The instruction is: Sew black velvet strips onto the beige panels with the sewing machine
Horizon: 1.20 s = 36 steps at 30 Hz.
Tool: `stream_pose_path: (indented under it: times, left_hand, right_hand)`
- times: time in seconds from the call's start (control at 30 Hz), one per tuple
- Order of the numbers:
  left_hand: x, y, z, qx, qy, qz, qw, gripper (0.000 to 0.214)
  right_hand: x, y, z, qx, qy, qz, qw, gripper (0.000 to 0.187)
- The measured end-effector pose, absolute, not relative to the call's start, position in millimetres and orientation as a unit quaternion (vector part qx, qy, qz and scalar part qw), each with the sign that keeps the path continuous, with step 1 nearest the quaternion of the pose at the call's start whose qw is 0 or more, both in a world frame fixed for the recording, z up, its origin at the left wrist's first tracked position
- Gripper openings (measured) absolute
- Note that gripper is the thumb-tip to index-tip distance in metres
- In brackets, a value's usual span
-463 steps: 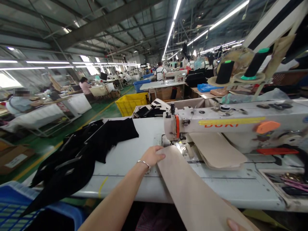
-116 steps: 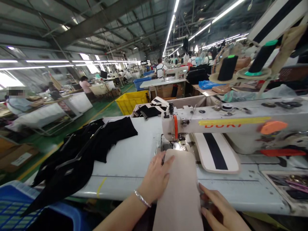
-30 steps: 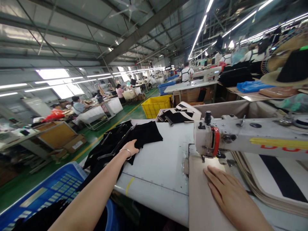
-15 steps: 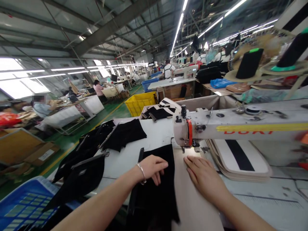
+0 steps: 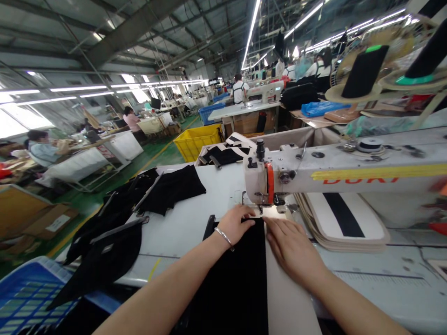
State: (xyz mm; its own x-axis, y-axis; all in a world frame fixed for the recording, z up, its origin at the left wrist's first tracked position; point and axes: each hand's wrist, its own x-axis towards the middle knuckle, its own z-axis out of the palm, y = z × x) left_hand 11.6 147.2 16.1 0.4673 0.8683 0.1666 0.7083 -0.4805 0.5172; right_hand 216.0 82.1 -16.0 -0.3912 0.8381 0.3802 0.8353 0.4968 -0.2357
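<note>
A black fabric piece (image 5: 240, 274) lies on top of a beige panel (image 5: 289, 298) in front of the white sewing machine (image 5: 314, 174). My left hand (image 5: 234, 225) rests on the black piece's top edge just below the needle, fingers curled down onto the cloth. My right hand (image 5: 291, 246) lies flat with fingers stretched out, along the black piece's right edge where it meets the beige panel.
A heap of black fabric pieces (image 5: 118, 218) covers the table's left side. A stack of white panels with a black stripe (image 5: 344, 223) sits under the machine arm. A blue crate (image 5: 24, 298) is at lower left, thread cones (image 5: 365, 70) at upper right. Other people work at tables behind.
My left hand has slid the black piece forward and to the right, up to the needle, on top of the beige panel. My right hand has stayed flat beside it.
</note>
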Motion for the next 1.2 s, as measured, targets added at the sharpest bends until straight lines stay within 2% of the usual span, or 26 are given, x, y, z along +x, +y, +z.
stream_pose_path:
  times: [0.13,0.67,0.73,0.9,1.2]
  left_hand:
    - [31,155,10,0.815,0.509,0.206,0.185,0.001]
    - [42,168,1,0.775,0.573,0.228,0.135,0.001]
    - [41,160,4,0.791,0.554,0.232,0.116,0.004]
    - [31,135,5,0.895,0.384,0.210,0.085,0.020]
    - [29,136,-2,0.892,0.389,0.209,0.092,0.025]
  right_hand:
    - [217,83,-17,-0.500,-0.835,0.000,0.227,0.042]
    - [216,83,-17,-0.506,-0.834,-0.006,0.219,0.047]
    - [217,82,-18,-0.505,-0.834,-0.002,0.224,0.046]
    - [218,82,-17,-0.495,-0.839,0.009,0.227,0.039]
    - [217,83,-21,-0.508,-0.832,-0.005,0.223,0.043]
